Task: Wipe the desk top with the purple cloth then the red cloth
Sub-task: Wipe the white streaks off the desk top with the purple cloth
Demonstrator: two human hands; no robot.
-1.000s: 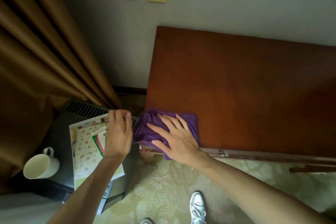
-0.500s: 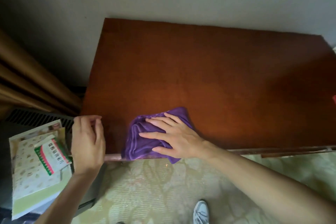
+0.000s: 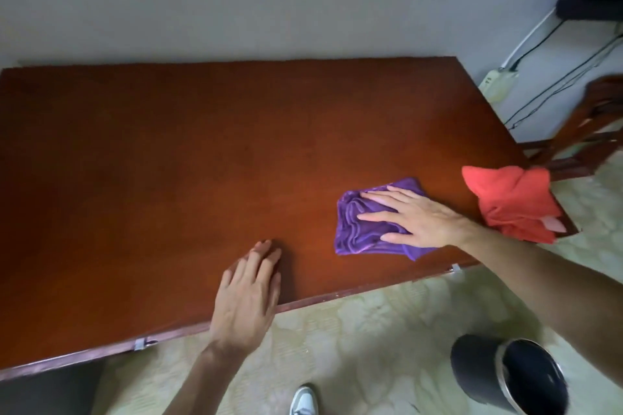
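Change: half a second ago the purple cloth point(image 3: 374, 219) sat near the desk's left front corner; now it lies toward the right end, so the wipe has swept along the front edge
Meaning: judged from this, the first pass with the purple cloth is well under way — the back of the desk top point(image 3: 209, 145) may yet need strokes before the red cloth takes over
Right hand point(image 3: 414, 217): flat on the purple cloth, fingers spread apart and pressing it down, not clamped round it
Left hand point(image 3: 247, 293): resting palm-down on bare wood near the front edge, fingers together, holding nothing
Red cloth point(image 3: 512, 202): bunched at the desk's right front corner, just beside the right wrist, untouched
Surface: dark reddish-brown wood, matte, bare apart from the two cloths — the purple one is rumpled into folds under the palm
Room: plain grey wall behind; a power strip point(image 3: 497, 81) with cables at the right; a wooden chair point(image 3: 593, 131) past the desk's right end; a dark bin point(image 3: 509, 374) on the pale patterned carpet; a shoe point(image 3: 303, 401) below
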